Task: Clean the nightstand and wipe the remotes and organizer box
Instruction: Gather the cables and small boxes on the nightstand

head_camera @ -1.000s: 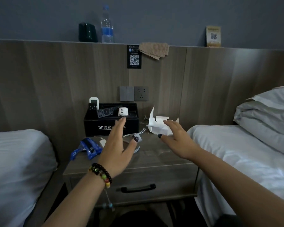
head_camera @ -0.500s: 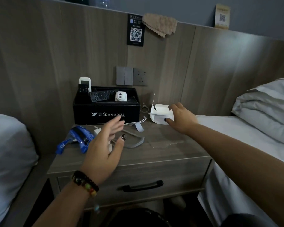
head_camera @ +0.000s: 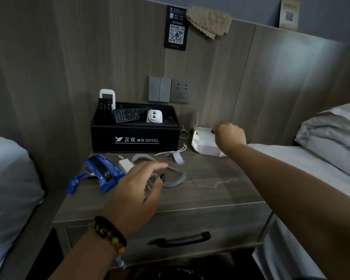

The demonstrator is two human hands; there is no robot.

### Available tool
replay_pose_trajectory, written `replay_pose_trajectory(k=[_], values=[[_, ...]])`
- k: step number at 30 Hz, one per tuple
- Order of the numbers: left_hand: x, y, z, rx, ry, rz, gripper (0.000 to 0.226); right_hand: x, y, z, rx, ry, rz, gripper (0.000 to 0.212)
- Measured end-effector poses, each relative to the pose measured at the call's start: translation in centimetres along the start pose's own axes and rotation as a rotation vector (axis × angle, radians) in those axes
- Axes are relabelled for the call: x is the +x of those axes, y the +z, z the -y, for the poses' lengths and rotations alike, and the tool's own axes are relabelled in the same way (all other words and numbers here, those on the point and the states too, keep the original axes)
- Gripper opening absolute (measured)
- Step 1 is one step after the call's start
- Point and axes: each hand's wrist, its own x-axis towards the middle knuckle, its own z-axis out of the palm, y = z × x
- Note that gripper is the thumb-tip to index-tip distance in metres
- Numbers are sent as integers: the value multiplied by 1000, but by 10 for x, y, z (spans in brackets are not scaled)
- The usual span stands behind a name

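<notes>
Gripping white paper box (head_camera: 205,145) (right hand (head_camera: 229,136)); left hand (head_camera: 136,190) spread.

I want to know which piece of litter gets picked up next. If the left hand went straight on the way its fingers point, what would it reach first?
Probably the grey strip lying on the nightstand. The open left hand points forward and slightly right, its fingertips already above the strip's near loop; its height above the strip is unclear.
</notes>
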Motion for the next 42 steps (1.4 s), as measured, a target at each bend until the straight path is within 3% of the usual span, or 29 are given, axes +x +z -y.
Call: replay_pose_trajectory(k=[5,8,11,14,17,21,24,27,29,33,34,37,42], values=[[1,7,2,55,88,15,36,18,-45,-28,317,160,-381,23],[3,9,0,54,52,35,36,4,-74,-37,708,281,-525,25],[6,16,-2,83,37,48,31,-37,-97,-29,1194,386,-548,20],[7,27,-13,45,38,13,30,-89,-107,-16,1519,430,-445,17],[3,38,-30,-208,-105,-79,37,-132,-107,-2,1713,464,-270,13],[-5,38,-49,-729,-269,-73,62,-169,-100,11,1751,410,-48,10],[-8,29,-56,-909,-318,-142,65,-187,-92,10,1725,343,26,10],[-12,18,-56,-863,-431,-243,42,-201,-79,9,1734,257,226,10],[-16,10,-53,-783,-470,-230,32,-206,-68,7,1762,234,304,16],[-32,2,-47,-662,-501,50,19,-214,-44,-2,1826,144,390,57],[-37,3,-44,-631,-512,134,17,-219,-38,-1,1780,104,433,56],[-55,9,-38,-504,-520,341,14,-239,-26,11,1627,35,594,25],[-85,18,-30,-219,-433,485,14,-279,7,31,1390,28,844,20]])
